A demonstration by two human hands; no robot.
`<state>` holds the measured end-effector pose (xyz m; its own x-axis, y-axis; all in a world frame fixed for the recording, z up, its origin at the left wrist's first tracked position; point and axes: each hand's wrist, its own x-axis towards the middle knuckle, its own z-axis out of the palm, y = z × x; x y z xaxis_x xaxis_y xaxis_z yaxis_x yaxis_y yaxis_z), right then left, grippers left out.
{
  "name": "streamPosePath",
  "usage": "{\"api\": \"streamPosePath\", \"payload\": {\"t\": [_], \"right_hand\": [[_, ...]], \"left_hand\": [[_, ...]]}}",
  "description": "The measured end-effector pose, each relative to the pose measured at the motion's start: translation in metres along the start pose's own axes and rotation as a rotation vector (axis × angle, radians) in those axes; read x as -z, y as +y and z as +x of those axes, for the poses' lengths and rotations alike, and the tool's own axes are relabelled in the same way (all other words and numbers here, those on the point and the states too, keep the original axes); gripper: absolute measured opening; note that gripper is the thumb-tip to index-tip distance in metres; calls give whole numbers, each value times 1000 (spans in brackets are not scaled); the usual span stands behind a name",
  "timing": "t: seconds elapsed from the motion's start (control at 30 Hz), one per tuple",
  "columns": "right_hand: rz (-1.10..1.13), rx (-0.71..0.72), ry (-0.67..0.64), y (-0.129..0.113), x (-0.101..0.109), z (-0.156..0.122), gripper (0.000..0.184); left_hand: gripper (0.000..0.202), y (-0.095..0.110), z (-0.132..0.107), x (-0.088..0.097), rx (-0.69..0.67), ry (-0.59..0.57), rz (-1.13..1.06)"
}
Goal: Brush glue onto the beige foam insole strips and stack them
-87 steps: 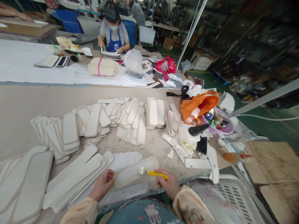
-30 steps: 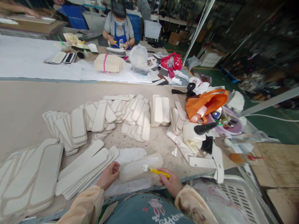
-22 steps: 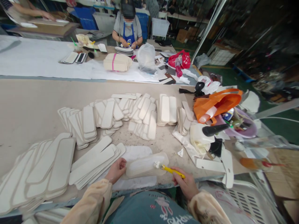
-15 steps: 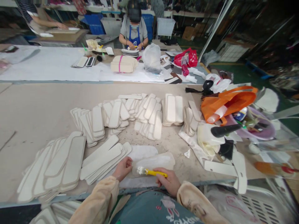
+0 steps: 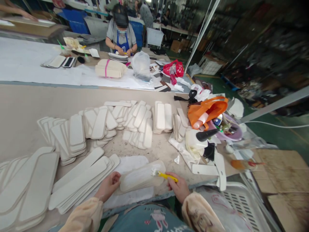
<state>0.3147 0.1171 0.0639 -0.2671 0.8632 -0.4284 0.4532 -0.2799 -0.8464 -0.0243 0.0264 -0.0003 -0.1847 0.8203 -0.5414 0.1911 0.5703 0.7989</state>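
My right hand point(image 5: 178, 187) grips a small brush by its yellow handle point(image 5: 169, 176). White paste covers the brush's tip, which rests on the right part of a long, round-ended off-white piece point(image 5: 142, 176). Wet-looking streaks run along that piece, and more edges show beneath it. At its left end is my left hand point(image 5: 109, 185), fingers curled together; whether they pinch anything is hidden. White paper point(image 5: 135, 196) lies under the piece. Close to my left hand, a fanned stack of long off-white pieces point(image 5: 84, 180) lies on the table.
More stacks of pale pieces point(image 5: 29, 183) spread to the left and across the middle point(image 5: 140, 119). To the right are an orange bag point(image 5: 210, 108), a purple basin point(image 5: 235, 132) and a dark cone-shaped object point(image 5: 206, 134). A co-worker point(image 5: 122, 35) works at the opposite table.
The brush has moved rightward along the piece, from near its left end to its right part. My left hand stays by the left end. The whole view has swung to the right.
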Motion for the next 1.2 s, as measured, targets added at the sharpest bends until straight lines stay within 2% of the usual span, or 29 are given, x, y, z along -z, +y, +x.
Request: {"api": "streamPosePath", "payload": {"t": [0.1,0.33,0.5,0.57,0.63,0.7,0.87,1.0,1.1,1.2], "right_hand": [[20,3,120,1,16,2,42],[7,14,135,-4,4,17,46],[-69,2,280,-2,18,12,46],[-65,-1,285,-4,22,7,46],[-29,17,230,-8,20,4,45],[36,45,119,-12,9,2,43],[111,85,-270,-26,-42,3,41],[68,126,-461,-33,-77,8,43],[9,127,-477,-29,-86,10,46],[-13,107,-306,-21,-74,6,47]], "left_hand": [[24,-4,2,0,-37,-38,17],[24,-5,4,1,-36,-55,42],[23,-6,5,-1,-43,-38,23],[21,-7,4,-2,-40,-26,9],[21,-8,3,-3,-31,-12,-4],[20,-9,1,-4,-20,3,-16],[20,-8,0,-7,4,31,-32],[23,-8,-1,-9,5,51,-26],[23,-10,-1,-11,10,65,3],[21,-10,-3,-12,12,92,61]]}}
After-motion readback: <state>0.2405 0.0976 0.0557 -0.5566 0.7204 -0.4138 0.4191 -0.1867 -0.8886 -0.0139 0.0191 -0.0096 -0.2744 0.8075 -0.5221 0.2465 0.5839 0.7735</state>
